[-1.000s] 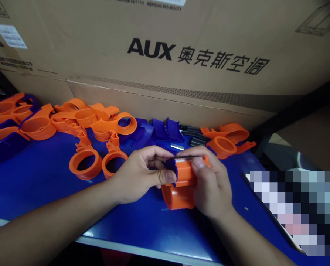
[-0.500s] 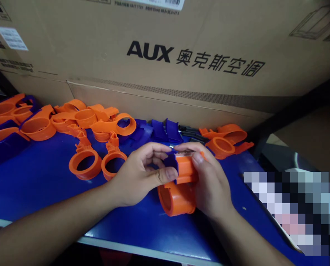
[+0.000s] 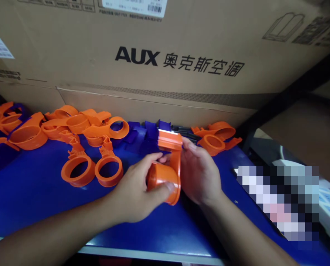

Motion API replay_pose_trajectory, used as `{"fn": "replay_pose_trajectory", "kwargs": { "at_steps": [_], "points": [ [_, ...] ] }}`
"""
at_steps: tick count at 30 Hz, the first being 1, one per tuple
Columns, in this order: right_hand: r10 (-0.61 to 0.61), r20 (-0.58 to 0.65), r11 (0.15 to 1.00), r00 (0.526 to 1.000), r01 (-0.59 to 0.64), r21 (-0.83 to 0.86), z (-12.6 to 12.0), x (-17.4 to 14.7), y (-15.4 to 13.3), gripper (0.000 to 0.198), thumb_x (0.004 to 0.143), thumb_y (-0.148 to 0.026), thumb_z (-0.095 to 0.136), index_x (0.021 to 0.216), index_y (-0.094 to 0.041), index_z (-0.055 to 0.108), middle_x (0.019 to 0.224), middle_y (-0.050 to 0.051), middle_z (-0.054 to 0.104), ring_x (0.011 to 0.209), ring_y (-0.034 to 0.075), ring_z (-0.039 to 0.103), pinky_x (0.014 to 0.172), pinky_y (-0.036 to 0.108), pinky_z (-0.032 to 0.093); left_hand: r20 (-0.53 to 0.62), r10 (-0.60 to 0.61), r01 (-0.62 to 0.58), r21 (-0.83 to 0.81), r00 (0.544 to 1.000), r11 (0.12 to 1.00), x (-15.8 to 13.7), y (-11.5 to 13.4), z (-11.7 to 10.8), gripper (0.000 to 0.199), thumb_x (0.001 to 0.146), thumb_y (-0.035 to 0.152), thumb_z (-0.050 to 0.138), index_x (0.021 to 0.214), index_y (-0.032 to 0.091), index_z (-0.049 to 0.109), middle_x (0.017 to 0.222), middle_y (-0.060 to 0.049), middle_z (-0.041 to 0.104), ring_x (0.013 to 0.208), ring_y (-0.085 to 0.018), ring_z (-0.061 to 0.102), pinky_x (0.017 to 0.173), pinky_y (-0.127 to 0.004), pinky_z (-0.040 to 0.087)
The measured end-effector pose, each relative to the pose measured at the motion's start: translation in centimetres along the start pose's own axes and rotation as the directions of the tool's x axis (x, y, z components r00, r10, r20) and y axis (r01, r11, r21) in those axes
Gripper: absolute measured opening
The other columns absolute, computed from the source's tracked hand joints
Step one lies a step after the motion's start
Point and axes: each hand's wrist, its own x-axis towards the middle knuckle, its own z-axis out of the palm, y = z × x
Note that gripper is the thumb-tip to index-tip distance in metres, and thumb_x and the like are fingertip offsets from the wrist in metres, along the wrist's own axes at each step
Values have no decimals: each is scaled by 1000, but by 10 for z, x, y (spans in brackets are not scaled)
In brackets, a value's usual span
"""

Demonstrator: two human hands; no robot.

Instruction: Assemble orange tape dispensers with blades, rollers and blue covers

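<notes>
My left hand grips an orange tape dispenser by its round hub, with the thumb across the front. The dispenser stands upright above the table, its narrow arm rising to a blocky head with a bright strip along the top edge. My right hand is beside it on the right, palm turned toward it. Those fingers are loosely stretched out, with their tips close to the head; whether they touch it I cannot tell. Two orange ring-shaped pieces lie flat to the left of my left hand.
Orange dispenser parts are heaped at the back left, near assembled orange-and-blue ones. Blue curved pieces and black strips lie behind my hands. More orange parts sit at the back right. A large cardboard box stands behind; a pixelated flat object is at right.
The dispenser has been turned, so its head now points up and its hub faces me. My left hand has moved from the head to the hub; my right hand has loosened its hold.
</notes>
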Motion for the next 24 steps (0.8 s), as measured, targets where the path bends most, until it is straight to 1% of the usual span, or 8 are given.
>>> {"fn": "replay_pose_trajectory", "kwargs": {
  "at_steps": [3, 6, 10, 14, 17, 20, 21, 24],
  "points": [
    [35, 16, 996, 999, -34, -82, -3, -1, 1, 48, 84, -46, 77, 128, -29, 65, 109, 4, 81, 100, 27, 76, 88, 41, 60, -97, -75, 60, -155, 992, 986, 8, 5, -9, 49, 96, 36, 66, 143, 21, 63, 145, -11, 71, 134, -33, 67, 115, -51, 55],
    [87, 87, 986, 992, -74, -151, -1, -4, 6, 44, 86, -45, 79, 126, -30, 68, 114, 3, 81, 110, 27, 75, 94, 41, 59, -122, -86, 67, -155, 989, 986, 9, 5, -17, 49, 99, 40, 61, 144, 22, 65, 151, -10, 68, 142, -34, 62, 123, -53, 46],
    [155, 220, 978, 963, -118, -171, 3, -7, 10, 25, 87, -42, 78, 103, -23, 74, 100, 4, 81, 95, 23, 75, 86, 37, 58, -32, 36, -37, -36, 999, 999, 1, -3, -17, 64, 99, 44, 67, 158, 24, 54, 162, -10, 59, 151, -34, 54, 124, -49, 47],
    [70, 108, 980, 992, -48, -191, -3, 0, 3, 16, 80, -31, 78, 91, -22, 72, 86, 0, 77, 81, 19, 71, 79, 33, 56, -65, 159, -145, 179, 985, 973, -2, -9, -15, 75, 101, 43, 68, 169, 28, 38, 165, -14, 53, 147, -32, 57, 120, -49, 50],
    [-37, -2, 988, 999, 36, -152, -12, 12, -9, 16, 74, -29, 78, 86, -22, 69, 89, 2, 77, 86, 23, 73, 81, 36, 57, -239, 333, -211, 422, 912, 882, 11, -8, -29, 66, 103, 41, 65, 164, 25, 45, 156, -16, 59, 127, -26, 68, 111, -46, 57],
    [-151, -152, 985, 977, 137, -101, -22, 25, -22, 23, 72, -34, 77, 89, -22, 70, 91, 5, 77, 84, 25, 72, 74, 38, 57, -438, 443, -108, 605, 782, 789, 29, -1, -54, 50, 105, 40, 59, 150, 20, 56, 137, -15, 69, 114, -23, 71, 102, -40, 60],
    [-192, -196, 980, 962, 177, -91, -26, 29, -25, 23, 71, -36, 77, 87, -21, 69, 88, 5, 75, 81, 25, 71, 71, 38, 57, -443, 439, -29, 677, 782, 735, 35, 2, -61, 44, 106, 39, 57, 145, 18, 59, 131, -14, 72, 112, -23, 72, 101, -39, 60],
    [-282, -271, 959, 920, 276, -63, -33, 39, -31, 22, 71, -37, 77, 81, -23, 64, 81, 1, 68, 76, 21, 66, 70, 35, 55, -315, 309, 158, 882, 897, 443, 46, 9, -74, 35, 105, 40, 58, 129, 17, 68, 123, -14, 77, 115, -27, 73, 106, -42, 57]
  ]
}}
